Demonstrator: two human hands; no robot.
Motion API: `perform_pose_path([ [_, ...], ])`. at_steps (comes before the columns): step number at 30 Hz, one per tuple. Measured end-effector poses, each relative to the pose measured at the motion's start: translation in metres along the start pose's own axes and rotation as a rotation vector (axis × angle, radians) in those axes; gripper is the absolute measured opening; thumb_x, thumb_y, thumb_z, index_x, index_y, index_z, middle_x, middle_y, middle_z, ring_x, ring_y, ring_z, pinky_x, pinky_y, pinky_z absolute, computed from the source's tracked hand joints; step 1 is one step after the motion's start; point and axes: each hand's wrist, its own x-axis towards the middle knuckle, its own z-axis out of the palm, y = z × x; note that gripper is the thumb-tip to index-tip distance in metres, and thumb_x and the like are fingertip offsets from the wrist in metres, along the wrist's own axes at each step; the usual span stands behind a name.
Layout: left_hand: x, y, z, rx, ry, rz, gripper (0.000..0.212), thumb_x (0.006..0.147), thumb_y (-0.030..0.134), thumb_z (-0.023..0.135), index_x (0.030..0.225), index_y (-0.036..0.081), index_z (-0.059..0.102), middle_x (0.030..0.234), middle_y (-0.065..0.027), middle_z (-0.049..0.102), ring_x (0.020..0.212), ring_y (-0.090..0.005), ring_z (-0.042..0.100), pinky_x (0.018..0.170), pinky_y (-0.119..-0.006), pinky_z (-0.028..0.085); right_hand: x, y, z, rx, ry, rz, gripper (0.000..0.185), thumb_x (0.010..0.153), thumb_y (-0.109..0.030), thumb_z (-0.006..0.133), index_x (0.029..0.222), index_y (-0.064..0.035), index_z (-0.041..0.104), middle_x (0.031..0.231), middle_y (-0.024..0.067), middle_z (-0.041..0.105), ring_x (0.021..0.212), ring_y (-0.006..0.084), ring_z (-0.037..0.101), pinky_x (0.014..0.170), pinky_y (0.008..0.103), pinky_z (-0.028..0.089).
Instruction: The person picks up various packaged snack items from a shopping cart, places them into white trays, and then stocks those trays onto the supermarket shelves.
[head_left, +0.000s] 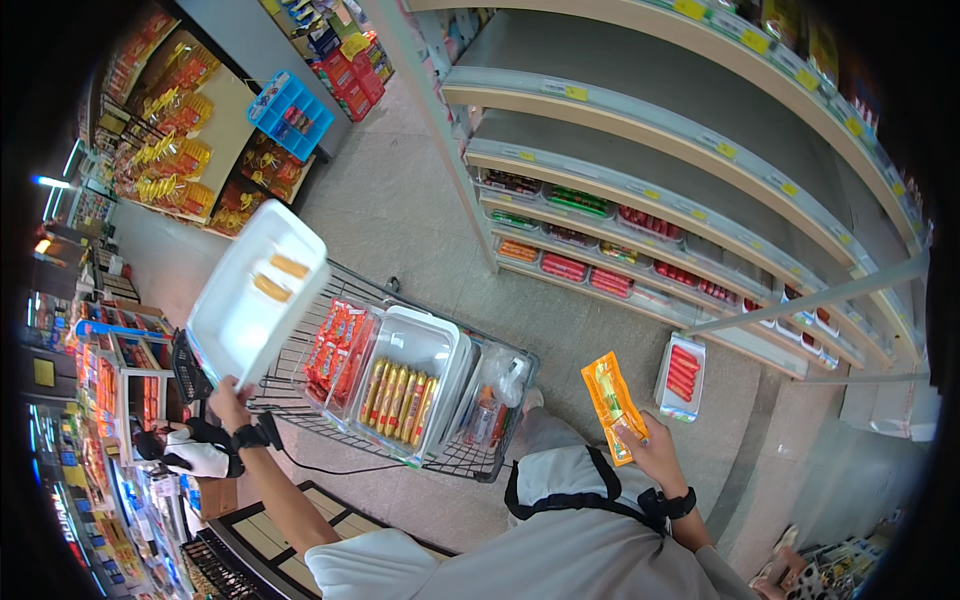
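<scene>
My left hand (229, 403) grips one end of a white plastic bin (240, 330), tilted above the left end of a wire shopping cart (337, 281). Two yellowish wrapped items (277, 277), perhaps sausages, lie inside the bin. My right hand (654, 454) holds an orange printed packet (611, 401) in front of my body, to the right of the cart. Inside the cart stand a clear container of red snack packets (337, 349) and a white-rimmed bin (450, 337) with several gold-wrapped sausages (399, 401).
A shelving unit (570, 157) on the right carries trays of packaged sausages (574, 201) on its lower levels. On the floor beside it sits a white bin of red sausages (682, 375). Oil bottles (180, 154) and a blue divided tray (291, 116) are at upper left. Another person (199, 450) is at left.
</scene>
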Motion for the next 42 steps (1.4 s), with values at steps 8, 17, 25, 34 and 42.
perform_pose_path([
  [8,-0.145,0.113,0.093,-0.151,-0.361,0.230,0.013,0.068,0.004,0.058,0.078,-0.003,0.051,0.078,-0.0077,0.053,0.066,-0.0173,0.055,0.057,-0.030,0.055,-0.038,0.011,-0.048,0.389,0.061,0.038,0.026,0.087,-0.018,0.063,0.102,0.0025,0.059,0.086,0.0037,0.064,0.075,0.0073,0.058,0.065,0.0235,0.047],
  [17,-0.476,0.035,0.249,0.046,-1.064,0.255,0.029,0.065,0.002,0.066,0.091,-0.002,0.052,0.079,-0.0045,0.057,0.067,-0.0118,0.050,0.059,-0.027,0.042,-0.134,0.064,-0.159,0.668,0.327,-0.013,0.030,0.090,-0.020,0.059,0.110,0.0020,0.057,0.097,0.0030,0.063,0.082,0.0059,0.056,0.072,0.0217,0.046],
  [25,-0.742,-0.026,0.257,0.217,-1.819,-0.052,0.034,0.064,-0.005,0.062,0.096,-0.004,0.052,0.084,-0.0103,0.061,0.069,-0.0165,0.059,0.061,-0.027,0.048,-0.231,0.113,-0.220,0.244,0.741,-0.010,0.035,0.087,-0.024,0.060,0.111,0.0002,0.057,0.075,0.0124,0.064,0.062,0.0163,0.062,0.057,0.0277,0.048],
  [34,-0.881,-0.030,0.276,0.498,-2.002,-0.118,0.032,0.064,-0.002,0.061,0.094,-0.005,0.051,0.085,-0.0122,0.060,0.066,-0.0210,0.063,0.050,-0.031,0.054,-0.307,0.165,-0.248,0.034,1.207,0.274,0.031,0.075,-0.013,0.070,0.103,-0.0031,0.061,0.076,0.0106,0.062,0.068,0.0238,0.061,0.061,0.0321,0.048],
  [42,-0.979,-0.022,0.328,0.327,-2.014,-0.182,0.038,0.063,-0.003,0.059,0.101,-0.006,0.052,0.087,-0.0131,0.061,0.068,-0.0210,0.063,0.054,-0.032,0.056,-0.289,0.226,-0.351,-0.515,1.112,0.341,0.035,0.066,-0.010,0.073,0.100,-0.0096,0.063,0.090,0.0058,0.063,0.091,0.0232,0.058,0.096,0.0430,0.034],
])
